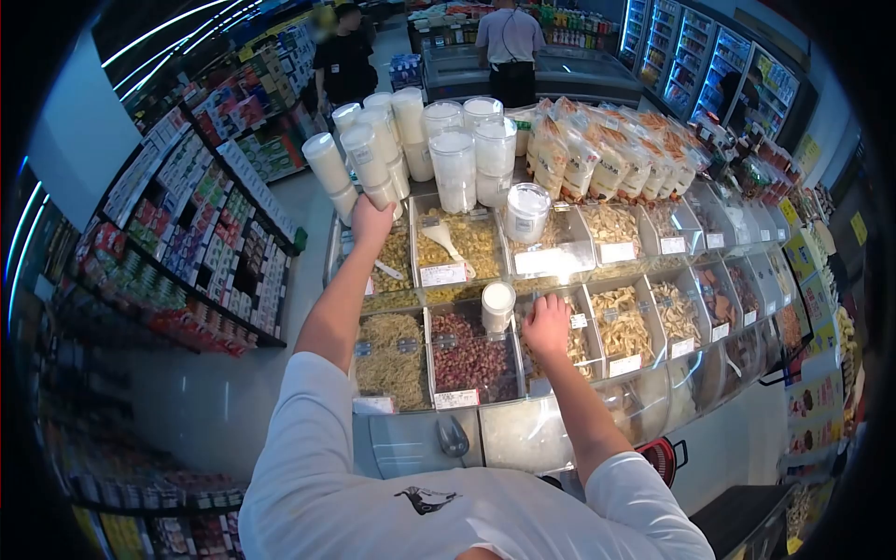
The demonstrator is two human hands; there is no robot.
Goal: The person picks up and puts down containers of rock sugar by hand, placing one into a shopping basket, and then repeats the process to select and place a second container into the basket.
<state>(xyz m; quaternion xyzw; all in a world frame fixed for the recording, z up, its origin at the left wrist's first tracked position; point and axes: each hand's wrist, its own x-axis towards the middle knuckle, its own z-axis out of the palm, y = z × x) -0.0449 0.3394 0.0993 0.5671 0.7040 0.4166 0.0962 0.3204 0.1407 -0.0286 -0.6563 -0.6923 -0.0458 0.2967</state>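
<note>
My left hand [371,224] reaches to the far left of the display, its fingers closed around the lower part of a stack of white-filled clear plastic jars [364,154]. More such stacks stand right beside it. My right hand [548,327] rests with fingers spread on the clear lid over a dried-goods bin, holding nothing. Just left of it, a single white-topped jar [497,306] stands on the lids. A larger clear jar [528,213] with a white label stands on the back row.
Bins hold dark red dried buds [467,359], thin dried strands [392,359] and pale dried slices [623,322]. A white scoop [444,240] lies in a back bin. Packaged bags [607,154] line the back. A grey scoop [453,437] hangs in front. Two people stand beyond the display.
</note>
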